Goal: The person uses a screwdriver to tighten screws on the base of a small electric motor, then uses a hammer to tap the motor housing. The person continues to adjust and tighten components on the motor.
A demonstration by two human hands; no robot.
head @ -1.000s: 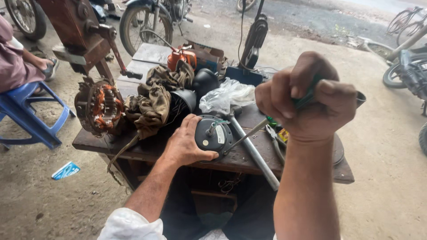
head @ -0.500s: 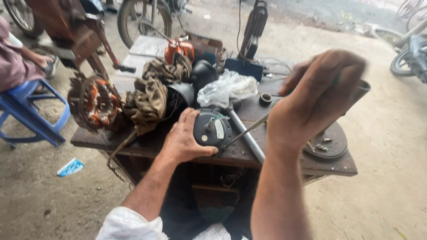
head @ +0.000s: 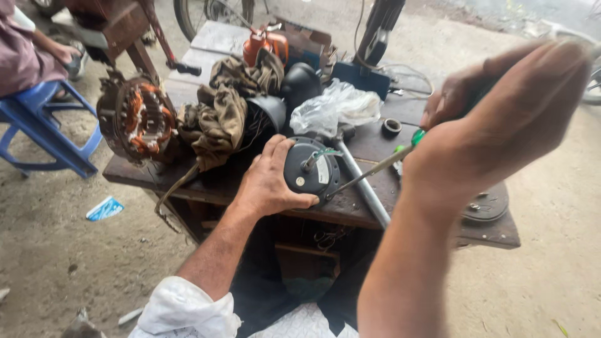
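Left hand (head: 270, 181) cupping round dark metal motor housing (head: 311, 169) with pale rectangular label (head: 323, 170); right hand (head: 501, 106) fisted around green-handled screwdriver (head: 375, 169), tip at housing

The right hand (head: 501, 106) is blurring strongly, and its fingers are covering most of the green screwdriver handle (head: 418, 136). The left hand (head: 269, 181) is hiding the left side of the round motor housing (head: 311, 172) — only a part is showing. The seated person (head: 28, 47) is being cut off at the left edge.
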